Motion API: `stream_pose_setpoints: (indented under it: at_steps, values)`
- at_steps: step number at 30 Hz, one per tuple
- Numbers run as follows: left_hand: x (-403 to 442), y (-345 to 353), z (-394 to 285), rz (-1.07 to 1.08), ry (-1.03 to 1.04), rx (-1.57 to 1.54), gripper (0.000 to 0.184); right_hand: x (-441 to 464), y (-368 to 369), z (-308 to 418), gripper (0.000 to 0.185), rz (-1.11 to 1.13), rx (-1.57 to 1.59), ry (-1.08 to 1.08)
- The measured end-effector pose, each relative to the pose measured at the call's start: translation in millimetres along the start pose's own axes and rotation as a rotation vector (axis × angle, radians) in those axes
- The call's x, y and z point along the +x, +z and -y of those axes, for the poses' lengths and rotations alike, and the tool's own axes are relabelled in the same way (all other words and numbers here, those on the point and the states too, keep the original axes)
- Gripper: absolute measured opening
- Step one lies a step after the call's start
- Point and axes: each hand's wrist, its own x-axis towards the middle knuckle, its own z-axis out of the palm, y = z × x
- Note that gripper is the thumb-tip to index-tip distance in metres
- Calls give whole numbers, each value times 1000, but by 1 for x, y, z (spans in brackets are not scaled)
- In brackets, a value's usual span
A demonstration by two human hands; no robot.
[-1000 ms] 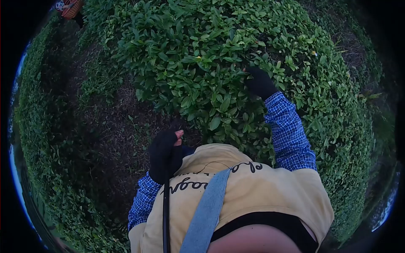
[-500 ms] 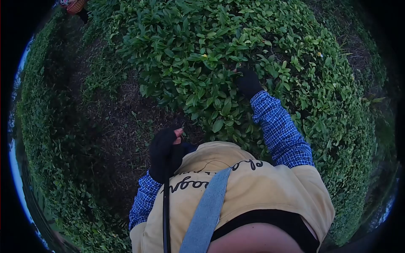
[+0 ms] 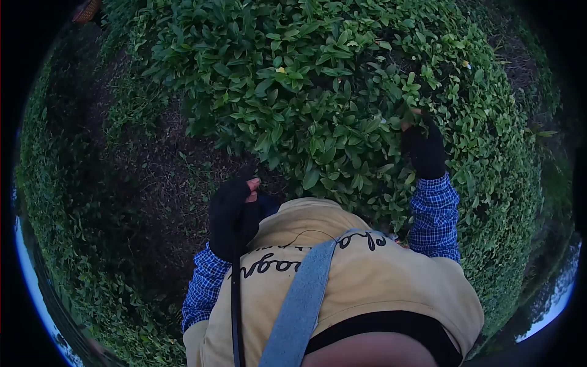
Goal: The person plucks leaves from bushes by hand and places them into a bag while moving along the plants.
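Having shifted rightward, the right hand [image 3: 425, 147] is reaching into another patch of the bush [image 3: 318, 116] ahead, grip unclear, while the left hand [image 3: 230, 214] is staying curled closed beside the shirt [image 3: 391, 278].

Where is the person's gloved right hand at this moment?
In the head view, the right hand is right of centre, at the green bush, just above its blue checked sleeve.

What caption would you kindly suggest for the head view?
Gloved right hand at the bush, gloved left hand near the shirt.
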Motion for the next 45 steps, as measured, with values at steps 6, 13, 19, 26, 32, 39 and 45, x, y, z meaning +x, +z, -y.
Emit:
stream_pose_setpoints:
  at_steps: [6, 13, 19, 26, 32, 39, 45]
  values:
    - [7, 1, 1, 42, 12, 27, 16, -13, 17, -62, 51, 292, -231, -365]
    - [11, 3, 2, 51, 9, 14, 17, -13, 68, -43, 62, 496, -455, -508]
    - [4, 1, 6, 85, 37, 39, 18, -4, 80, -64, 56, 280, -575, -603]
    - [1, 3, 11, 11, -38, 10, 15, -27, 27, -19, 44, 417, -307, -368]
    - [4, 4, 12, 16, -89, -1, 14, -67, -69, 2, 39, 868, -703, 203]
    - [14, 14, 10, 52, -7, 0, 16, -214, -125, -113, 52, 1681, -603, 597]
    - [22, 17, 8, 118, 35, -38, 16, -227, -124, -133, 52, 1440, -764, 400]
